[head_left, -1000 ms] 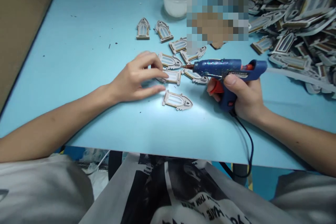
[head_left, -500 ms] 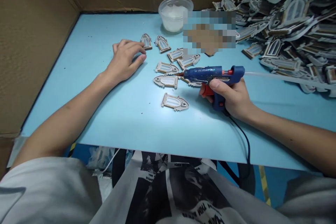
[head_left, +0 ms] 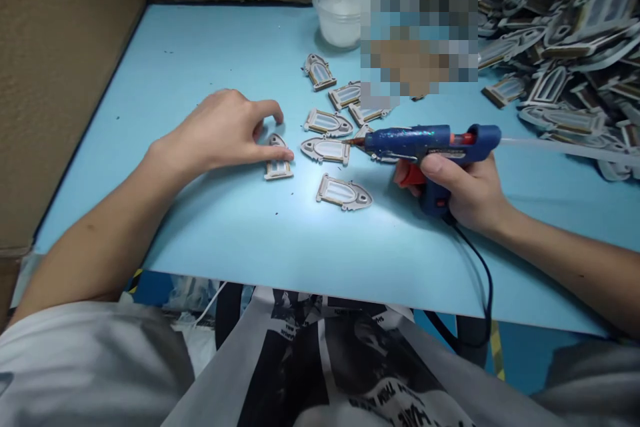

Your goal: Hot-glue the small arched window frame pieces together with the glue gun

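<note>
My left hand (head_left: 225, 133) is over a small arched window-shaped piece (head_left: 279, 170) on the blue tabletop. Its thumb lies across the piece, the index finger curves above it, and the other fingers are partly hidden. My right hand (head_left: 465, 190) is wrapped round a blue hot glue gun (head_left: 410, 142), fingers at the red trigger. The brown nozzle points left, by the end of another arched piece (head_left: 326, 149); I cannot tell whether they touch. More such pieces lie around, one nearer me (head_left: 344, 193) and one farther back (head_left: 320, 72).
A clear tub (head_left: 345, 13) with white contents stands at the back, beside a blurred-out patch. A large heap of arched pieces (head_left: 565, 47) fills the back right. Cardboard walls (head_left: 60, 80) border the left and back. A black cord (head_left: 477, 260) hangs from the gun over the front edge.
My left hand has come toward me, and the arched piece from the back left is now under it, left of the others. The glue gun keeps its place near the same piece; the view has shifted slightly.
</note>
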Motion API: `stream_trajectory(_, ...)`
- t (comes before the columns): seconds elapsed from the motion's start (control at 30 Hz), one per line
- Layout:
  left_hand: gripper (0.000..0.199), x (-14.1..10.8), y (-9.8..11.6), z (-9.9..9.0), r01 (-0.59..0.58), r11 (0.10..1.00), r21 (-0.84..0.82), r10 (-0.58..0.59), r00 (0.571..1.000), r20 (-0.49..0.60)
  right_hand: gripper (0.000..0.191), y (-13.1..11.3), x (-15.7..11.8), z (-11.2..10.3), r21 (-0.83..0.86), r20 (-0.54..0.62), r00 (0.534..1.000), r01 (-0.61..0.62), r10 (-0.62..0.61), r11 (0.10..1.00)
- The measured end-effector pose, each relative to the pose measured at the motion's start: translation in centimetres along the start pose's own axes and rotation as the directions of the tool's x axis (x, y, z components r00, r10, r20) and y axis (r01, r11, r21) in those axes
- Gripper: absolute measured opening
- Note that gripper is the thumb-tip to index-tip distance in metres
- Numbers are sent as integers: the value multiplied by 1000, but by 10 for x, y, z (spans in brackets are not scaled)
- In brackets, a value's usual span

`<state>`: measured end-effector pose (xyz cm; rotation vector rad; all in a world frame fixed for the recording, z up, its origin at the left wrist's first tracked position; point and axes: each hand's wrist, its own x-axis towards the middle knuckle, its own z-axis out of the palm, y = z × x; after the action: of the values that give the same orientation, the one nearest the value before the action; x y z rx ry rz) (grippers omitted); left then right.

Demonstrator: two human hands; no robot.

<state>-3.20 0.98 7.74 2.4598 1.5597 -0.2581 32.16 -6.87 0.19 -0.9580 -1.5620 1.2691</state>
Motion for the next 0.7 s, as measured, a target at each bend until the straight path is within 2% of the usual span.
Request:
stream_trajectory(0.07,60,-5,5,-2,-93,995,-41,95,994,50,39,-2,-2,1,-27,176,974,146,-140,989)
stream_trajectory(0.1,61,-6,7,-1,-111,992,-56,114,992,56,35,-3,-3,4,-35,297,928,245,-224,969)
stream_trajectory(0.17,62,-8,8,-1,-97,994,-48,99,994,48,30,-5,-7,11,-34,508,782,436,-360,899)
stream_trajectory(0.2,60,-9,8,-1,-82,996,-25,83,996,31,29,-5,-9,15,-39,572,717,509,-398,860)
stream_trajectory(0.23,58,-9,7,-1,-74,997,1,74,997,16,28,-5,-12,19,-53,605,680,554,-415,831)
stream_trajectory(0.27,59,-10,5,-1,-78,997,21,78,997,12,27,-5,-13,22,-71,614,670,574,-418,815)
stream_trajectory(0.3,62,-11,4,0,-111,994,23,110,994,27,26,-5,-14,23,-105,601,693,563,-399,820)
stream_trajectory(0.37,61,-11,-1,3,-247,968,-43,249,965,79,29,-4,-15,23,-189,502,812,438,-296,879)
stream_trajectory(0.43,54,-9,-3,8,-418,896,-153,432,899,75,35,-4,-14,20,-230,325,937,209,-127,951)
stream_trajectory(0.47,52,-8,-3,11,-494,847,-196,510,859,42,36,-3,-13,18,-221,239,970,94,-40,971)
stream_trajectory(0.5,50,-7,-2,15,-553,802,-225,567,823,-3,35,-3,-12,16,-199,172,985,1,34,980)
stream_trajectory(0.57,45,-5,3,23,-615,749,-247,614,784,-92,37,-2,-10,13,-139,70,994,-77,87,987)
stream_trajectory(0.7,43,-4,11,35,-644,721,-255,610,765,-206,41,0,-10,7,-92,-59,998,25,-31,995)
